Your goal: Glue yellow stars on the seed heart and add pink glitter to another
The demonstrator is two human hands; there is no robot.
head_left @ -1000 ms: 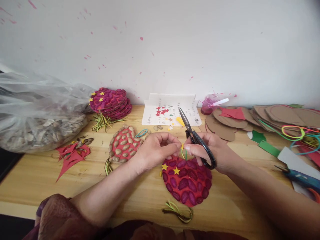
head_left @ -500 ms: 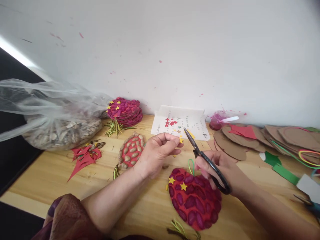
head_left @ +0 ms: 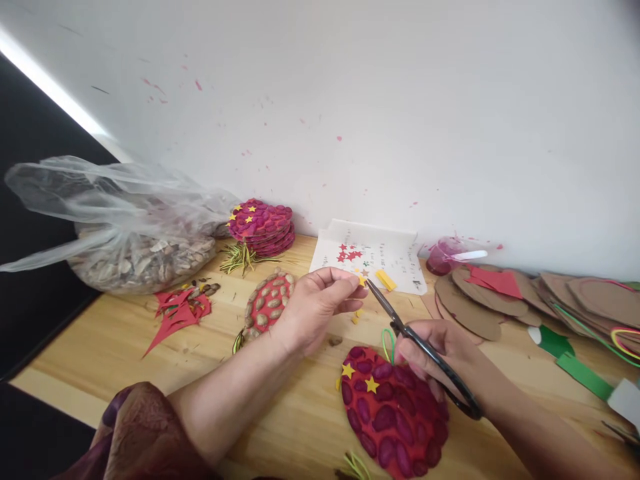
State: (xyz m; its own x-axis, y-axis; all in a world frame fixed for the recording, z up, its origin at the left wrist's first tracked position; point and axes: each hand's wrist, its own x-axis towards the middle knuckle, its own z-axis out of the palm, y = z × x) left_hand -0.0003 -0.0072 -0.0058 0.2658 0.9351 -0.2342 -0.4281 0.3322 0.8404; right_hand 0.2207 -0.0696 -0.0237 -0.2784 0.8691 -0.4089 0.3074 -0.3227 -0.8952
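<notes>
Between thumb and finger, my left hand pinches a small yellow star. My right hand grips black-handled scissors, whose tips touch or nearly touch the star's edge; the blades look closed or nearly so. Below my hands lies a red disc covered in purple-dyed shells, with a green loop on top and yellow stars stuck on its left side. My right hand hovers over its upper right part. Beyond my left wrist is a red disc with undyed shells, partly hidden by my arm.
A clear bag of shells and red paper scraps lie left. Behind them stands a stack of purple discs. Small red stars rest on a written sheet, near a yellow folded piece. A purple cup and cardboard discs are right.
The scissors' tips have come down to the star in my left hand, and the right hand has shifted slightly lower and right. The whole view has shifted a little.
</notes>
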